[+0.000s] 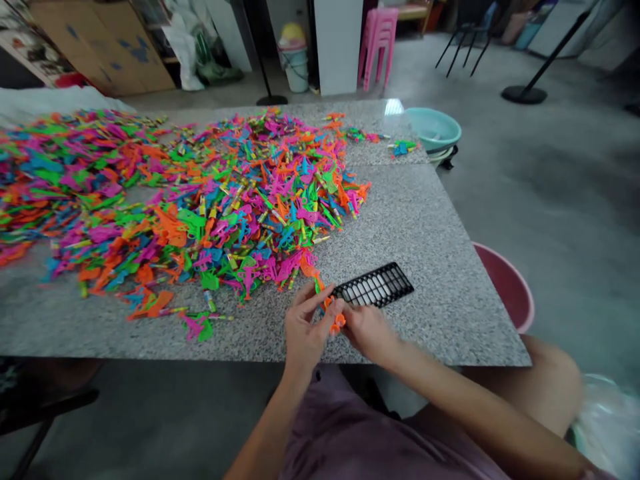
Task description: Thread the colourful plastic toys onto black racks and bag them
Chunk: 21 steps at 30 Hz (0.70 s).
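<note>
My left hand [306,328] pinches a small orange plastic toy piece [339,321] over the front part of the granite table. Close against it, my right hand [371,332] has its fingers closed at the same piece; its fingertips are partly hidden. A bit of green and another orange part show between the left fingers. Just beyond my hands lies a black grid tray [395,281], its near left end covered by my fingers. To the left spreads a big heap of bright plastic toy pieces [240,213] in orange, pink, green and blue.
A few loose toy pieces [200,325] lie near the table's front edge, others [403,147] at the far right corner. Beside the table's right edge stand a pink basin [504,287] and a light blue basin [434,127]. Pink stools [380,40] are stacked behind.
</note>
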{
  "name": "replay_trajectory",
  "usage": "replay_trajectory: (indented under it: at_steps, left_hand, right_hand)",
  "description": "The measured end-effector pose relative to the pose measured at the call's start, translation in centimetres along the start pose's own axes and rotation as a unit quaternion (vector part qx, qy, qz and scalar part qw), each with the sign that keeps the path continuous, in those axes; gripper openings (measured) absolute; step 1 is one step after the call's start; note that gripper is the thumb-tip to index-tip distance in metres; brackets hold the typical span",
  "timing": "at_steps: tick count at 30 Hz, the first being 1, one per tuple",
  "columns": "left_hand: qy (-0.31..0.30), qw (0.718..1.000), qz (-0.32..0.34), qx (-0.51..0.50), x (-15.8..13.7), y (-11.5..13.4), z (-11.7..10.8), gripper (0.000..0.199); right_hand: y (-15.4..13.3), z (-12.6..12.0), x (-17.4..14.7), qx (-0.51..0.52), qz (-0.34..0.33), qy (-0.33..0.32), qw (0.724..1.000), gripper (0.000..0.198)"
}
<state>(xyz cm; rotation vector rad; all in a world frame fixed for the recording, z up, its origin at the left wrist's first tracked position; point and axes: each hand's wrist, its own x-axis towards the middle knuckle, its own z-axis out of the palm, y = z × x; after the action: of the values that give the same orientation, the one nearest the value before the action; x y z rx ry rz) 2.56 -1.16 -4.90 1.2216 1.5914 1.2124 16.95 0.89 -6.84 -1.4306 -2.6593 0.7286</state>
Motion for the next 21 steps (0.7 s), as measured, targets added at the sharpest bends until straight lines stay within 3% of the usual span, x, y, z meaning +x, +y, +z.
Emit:
replay_trajectory:
  at_steps: [2, 5, 6, 8, 10, 13, 16, 19, 21]
  left_hand:
    - [0.000, 1.000, -0.004, -0.005, -0.1, 0.1, -0.1, 0.042]
    - [-0.023, 1.000, -0.019, -0.007, -0.2, 0.3, -0.6, 0.052]
    - [-0.032, 0.999, -0.028, -0.007, -0.2, 0.4, -0.8, 0.053]
    - [-0.042, 0.998, -0.045, 0.001, -0.2, 0.4, -1.1, 0.050]
    - [-0.040, 0.997, -0.056, 0.016, -0.1, 0.2, -1.3, 0.048]
    - [-0.035, 0.997, -0.058, 0.032, -0.2, -0.3, -1.4, 0.051]
    - [-0.041, 0.997, -0.054, 0.041, -0.1, -0.5, -1.5, 0.049]
    - [-0.058, 0.995, -0.063, 0.051, 0.0, -0.3, -1.7, 0.047]
    - [-0.064, 0.994, -0.068, 0.055, 0.1, -0.1, -1.9, 0.047]
  right_hand:
    - [1.2, -0.7, 0.0, 0.052, -0.046, -0.022, 0.997, 0.020]
    - [4.1, -3.7, 2.6, 0.140, -0.108, -0.086, 0.981, 0.033]
    - [5.1, -5.1, 4.2, 0.140, -0.096, -0.067, 0.983, 0.034]
    - [6.4, -7.4, 8.3, 0.079, -0.001, 0.077, 0.994, 0.026]
    - [6.7, -8.6, 12.5, 0.029, 0.071, 0.171, 0.982, 0.031]
    - [6.5, -8.2, 16.2, 0.002, 0.105, 0.184, 0.977, 0.034]
    - [7.2, -6.3, 15.1, -0.018, 0.135, 0.178, 0.975, 0.024]
    - [9.2, -4.6, 10.6, -0.004, 0.146, 0.137, 0.980, 0.012]
    - [10.4, -4.3, 7.7, 0.018, 0.116, 0.097, 0.988, 0.021]
